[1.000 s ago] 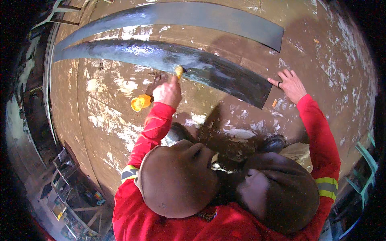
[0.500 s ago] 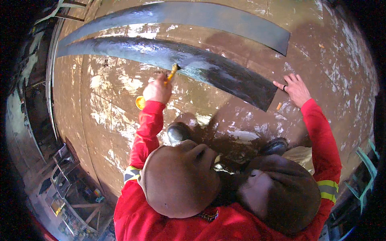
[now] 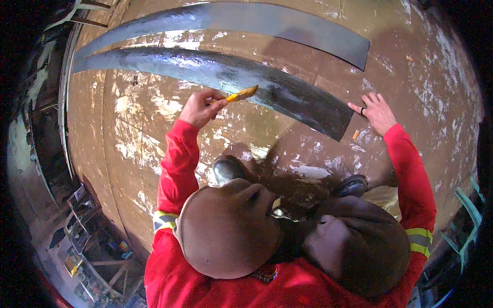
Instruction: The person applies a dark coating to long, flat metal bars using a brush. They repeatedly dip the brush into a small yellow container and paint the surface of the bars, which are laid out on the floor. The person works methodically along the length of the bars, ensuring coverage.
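Head-worn fisheye peering steeply down now, knees looming close at lower centre, brown floor spreading above!

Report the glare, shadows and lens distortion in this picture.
Head view: pale glare on the nearer strip, left of the brush; head view: shadow on the brown surface between the boots; head view: edges bowed by the fisheye lens, corners black; head view: lower-left clutter too dim to make out.

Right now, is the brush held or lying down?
The brush is held: the left hand grips its yellow handle, bristles toward the right.
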### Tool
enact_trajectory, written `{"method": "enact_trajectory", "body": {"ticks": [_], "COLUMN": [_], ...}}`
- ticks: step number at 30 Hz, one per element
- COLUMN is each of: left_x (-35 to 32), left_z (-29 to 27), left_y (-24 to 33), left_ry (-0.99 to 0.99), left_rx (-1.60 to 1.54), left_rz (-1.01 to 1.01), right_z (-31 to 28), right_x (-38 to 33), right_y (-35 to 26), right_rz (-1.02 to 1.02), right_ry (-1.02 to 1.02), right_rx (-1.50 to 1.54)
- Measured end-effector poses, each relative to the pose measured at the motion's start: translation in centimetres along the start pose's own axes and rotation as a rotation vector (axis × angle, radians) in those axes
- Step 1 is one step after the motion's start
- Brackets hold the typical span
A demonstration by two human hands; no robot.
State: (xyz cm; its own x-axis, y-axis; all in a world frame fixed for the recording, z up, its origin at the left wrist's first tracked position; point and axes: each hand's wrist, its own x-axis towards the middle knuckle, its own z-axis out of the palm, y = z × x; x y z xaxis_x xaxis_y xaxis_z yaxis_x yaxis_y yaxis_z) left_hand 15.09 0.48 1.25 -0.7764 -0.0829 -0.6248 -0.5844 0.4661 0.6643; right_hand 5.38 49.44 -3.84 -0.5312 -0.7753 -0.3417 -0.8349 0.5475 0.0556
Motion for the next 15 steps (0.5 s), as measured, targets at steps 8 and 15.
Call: {"method": "enact_trajectory", "body": {"ticks": [8,15], "left_x": [3.7,1.7], "left_z": [0.2,-1.8], "left_y": [-3.9,-2.0], "left_ry": [0.234,0.389], "left_rx": [0.533,0.742], "left_rz": [0.174,0.072], "right_z": [0.1,0.5], "right_x": [0.5,0.1], "right_y": [-0.2,0.3], "right_rz": [-0.012,-0.018], "right_ry": [-0.019,-0.003], "right_rx": [0.016,0.019]}}
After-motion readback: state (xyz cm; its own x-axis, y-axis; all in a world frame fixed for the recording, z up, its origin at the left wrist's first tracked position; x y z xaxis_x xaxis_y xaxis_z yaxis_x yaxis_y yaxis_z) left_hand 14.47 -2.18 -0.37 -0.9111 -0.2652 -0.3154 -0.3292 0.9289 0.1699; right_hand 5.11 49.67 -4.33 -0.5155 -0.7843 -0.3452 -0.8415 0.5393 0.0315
